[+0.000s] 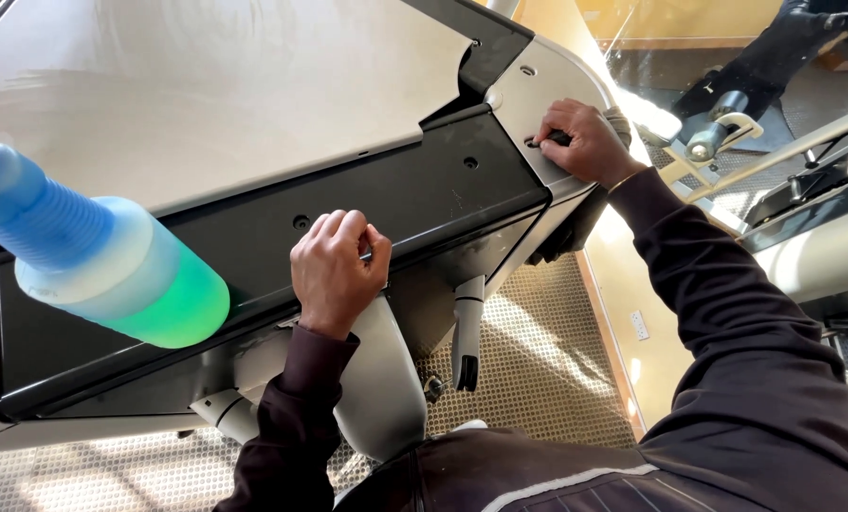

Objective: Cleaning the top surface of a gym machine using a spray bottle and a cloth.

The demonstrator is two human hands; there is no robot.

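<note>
— Two hands on the machine?
— Yes. The left hand (337,268) is curled tight around a small metal tool (365,255) on the black panel (424,194). The right hand (587,142) pinches a dark tool (557,138) at the grey corner plate (537,95). A spray bottle (101,261) lies left.

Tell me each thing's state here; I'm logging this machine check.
Left hand: fist closed on a small metal tool against the black panel.
Right hand: fingers curled on a dark tool at the grey corner plate.
Spray bottle: lying tilted, green liquid inside.
</note>
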